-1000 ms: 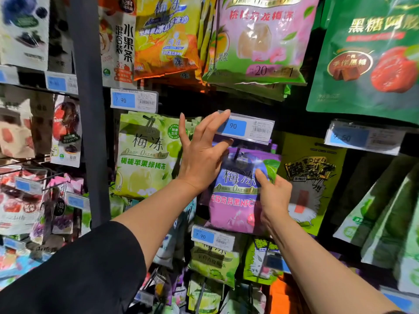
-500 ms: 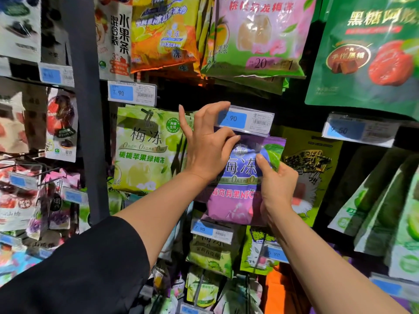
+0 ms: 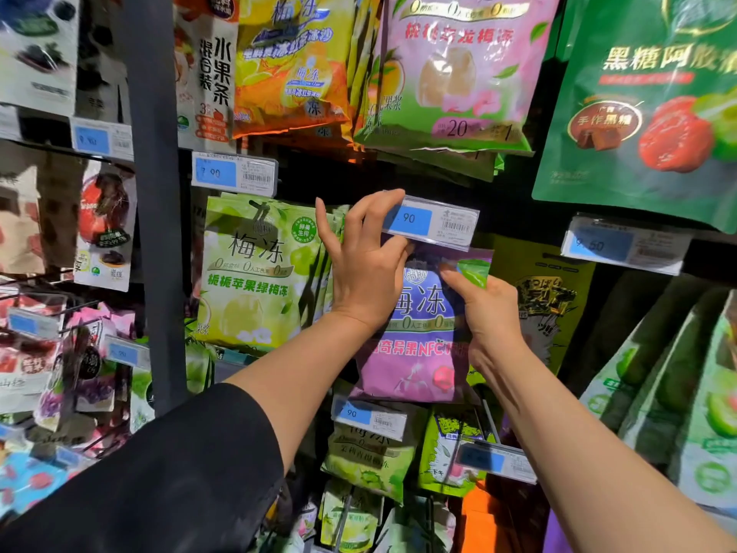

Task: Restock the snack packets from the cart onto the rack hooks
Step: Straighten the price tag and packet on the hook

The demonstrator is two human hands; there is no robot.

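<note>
The left hand [image 3: 365,269] pinches up the clear plastic price tag [image 3: 432,222], seemingly baring the hook. Just beneath it, the right hand [image 3: 484,313] pinches the glossy purple snack packet [image 3: 418,353] by its top edge.

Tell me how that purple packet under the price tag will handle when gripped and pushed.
The purple packet is probably floppy: its film creases where the right hand pinches it. Its glossy surface suggests a slippery grip. It looks light, with the left hand steadying its top by fingertips.

Two hands [image 3: 367,269], one purple packet [image 3: 418,353], seven price tags [image 3: 432,221].
</note>
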